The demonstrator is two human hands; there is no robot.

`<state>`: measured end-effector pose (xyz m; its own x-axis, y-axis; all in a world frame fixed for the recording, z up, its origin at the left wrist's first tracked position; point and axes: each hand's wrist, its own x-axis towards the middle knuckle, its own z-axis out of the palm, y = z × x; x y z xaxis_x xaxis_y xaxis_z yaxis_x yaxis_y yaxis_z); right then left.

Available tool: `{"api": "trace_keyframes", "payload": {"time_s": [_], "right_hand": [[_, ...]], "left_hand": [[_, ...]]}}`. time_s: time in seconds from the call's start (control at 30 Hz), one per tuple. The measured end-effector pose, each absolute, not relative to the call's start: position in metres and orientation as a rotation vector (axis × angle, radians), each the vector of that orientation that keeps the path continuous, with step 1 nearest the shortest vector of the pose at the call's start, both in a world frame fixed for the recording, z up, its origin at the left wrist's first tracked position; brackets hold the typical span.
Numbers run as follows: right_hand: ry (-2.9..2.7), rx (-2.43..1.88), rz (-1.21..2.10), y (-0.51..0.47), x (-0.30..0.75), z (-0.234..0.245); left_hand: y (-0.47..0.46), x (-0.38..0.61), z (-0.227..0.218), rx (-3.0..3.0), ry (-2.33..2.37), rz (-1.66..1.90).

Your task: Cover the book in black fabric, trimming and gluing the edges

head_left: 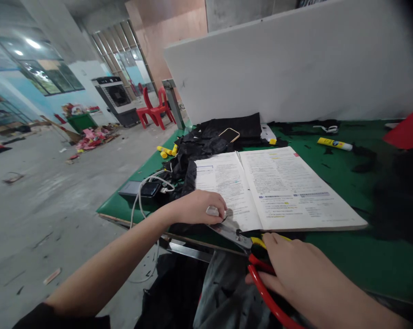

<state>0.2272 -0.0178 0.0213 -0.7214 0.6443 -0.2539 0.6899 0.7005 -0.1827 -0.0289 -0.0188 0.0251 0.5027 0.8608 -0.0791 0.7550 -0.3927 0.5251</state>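
Note:
My right hand point(295, 265) is wrapped around the red handles of a pair of scissors point(232, 234), at the table's front edge. Their metal blades point left, towards my left hand point(201, 206). My left hand has its fingers curled in a pinch around a small whitish piece point(212, 210), right by the blade tips. What this piece is, I cannot make out. Just beyond both hands an open book point(282, 192) with printed, partly highlighted pages lies on the green tabletop point(343, 256). My left fingers are over the lower corner of its left page.
Black scraps point(193, 146), a phone point(229, 135) and yellow glue sticks point(334, 144) lie behind and beside the book. At left sit a black box-like device point(141, 189) and a white cable point(135, 203). A white panel point(278, 73) stands at the back; red chairs point(156, 109) are farther off.

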Motion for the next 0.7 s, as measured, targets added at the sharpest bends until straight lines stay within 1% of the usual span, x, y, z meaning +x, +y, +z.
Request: {"api": "trace_keyframes", "payload": {"time_s": [0.43, 0.7], "right_hand": [[2.839, 1.056, -0.336, -0.013, 0.230, 0.010], [2.827, 1.044, -0.354, -0.010, 0.226, 0.013]], "left_hand": [[-0.018, -0.031, 0.023, 2.276, 1.304, 0.277], [-0.020, -0.030, 0.027, 2.291, 1.303, 0.264]]}}
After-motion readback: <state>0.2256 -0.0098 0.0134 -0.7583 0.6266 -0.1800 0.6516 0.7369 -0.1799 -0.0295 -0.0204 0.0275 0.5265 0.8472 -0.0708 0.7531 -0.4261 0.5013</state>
